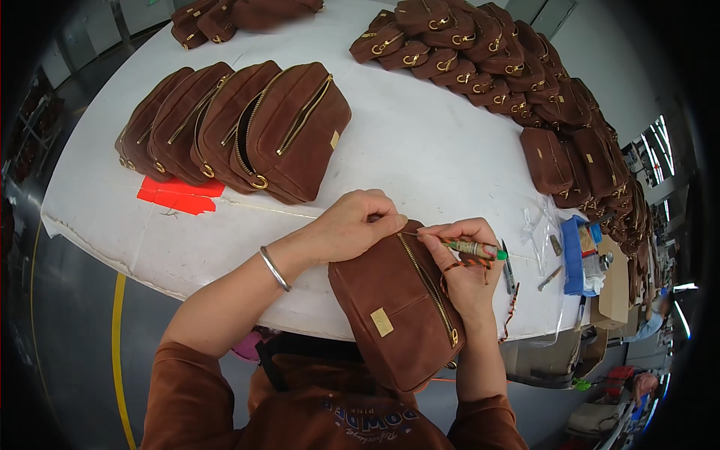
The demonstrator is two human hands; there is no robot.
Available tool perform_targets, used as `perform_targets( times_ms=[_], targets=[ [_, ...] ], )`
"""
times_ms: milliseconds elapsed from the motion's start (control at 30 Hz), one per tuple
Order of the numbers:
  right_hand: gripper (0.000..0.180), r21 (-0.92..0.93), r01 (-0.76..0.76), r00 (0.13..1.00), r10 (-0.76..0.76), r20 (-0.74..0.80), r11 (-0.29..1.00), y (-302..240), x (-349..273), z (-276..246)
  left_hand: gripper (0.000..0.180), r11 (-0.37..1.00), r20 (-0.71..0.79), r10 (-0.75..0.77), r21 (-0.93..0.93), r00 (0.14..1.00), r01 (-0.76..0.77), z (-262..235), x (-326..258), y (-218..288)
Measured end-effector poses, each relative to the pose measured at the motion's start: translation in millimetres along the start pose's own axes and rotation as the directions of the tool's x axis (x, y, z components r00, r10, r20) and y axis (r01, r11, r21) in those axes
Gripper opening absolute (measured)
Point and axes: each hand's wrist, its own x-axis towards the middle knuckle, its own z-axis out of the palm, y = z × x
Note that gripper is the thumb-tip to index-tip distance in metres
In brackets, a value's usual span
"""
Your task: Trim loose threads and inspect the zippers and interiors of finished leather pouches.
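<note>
A brown leather zip bag (379,281) leans on the table's near edge against my body, its brass zip running lengthwise and a gold plate on its face. My left hand (352,225) is closed at the bag's far end, thumb and fingers pinched beside the zip's end. In my right hand (469,277) is a pen-like tool (474,248) with a green end and a thin tip. That tip points at the zip's end, close to my left thumb. An orange-and-black striped cord (471,263) loops around my right fingers. What lies under the left fingertips is hidden.
Several similar bags (300,112) stand in a row at the left, near a red patch (180,196) on the white table (420,142). More bags (517,67) are piled at the far right. A blue bin (574,259) and a pen (508,268) lie at the right.
</note>
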Motion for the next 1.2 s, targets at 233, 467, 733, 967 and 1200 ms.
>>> perform_targets(
  times_ms=[233,467,733,967,1200],
  targets=[
    [0.015,-0.029,0.029,1.0,-0.029,0.008,0.999,-1.5,-1.0,1.6,0.03,1.0,0.004,0.0,-0.011,1.0,0.0,0.1,0.1,-1.6],
    [0.015,-0.243,0.203,0.979,-0.196,0.056,0.949,5.5,-3.3,-3.6,0.03,1.0,-0.004,-0.013,-0.021,1.0,0.013,0.8,0.8,-2.3],
    [0.021,-0.425,0.712,0.702,-0.552,0.449,0.559,-1.6,8.6,-9.1,0.031,0.997,-0.018,0.014,-0.08,1.0,-0.015,1.4,0.3,-6.0],
    [0.015,-0.421,0.756,0.655,-0.571,0.495,0.502,10.2,13.6,-8.6,0.027,0.992,0.049,-0.044,-0.12,0.998,0.05,0.6,0.9,-4.9],
    [0.025,-0.307,0.573,0.803,-0.446,0.396,0.76,12.4,12.9,-19.9,0.026,0.953,0.066,-0.186,-0.231,0.98,0.196,0.8,6.3,-7.0]
  ],
)
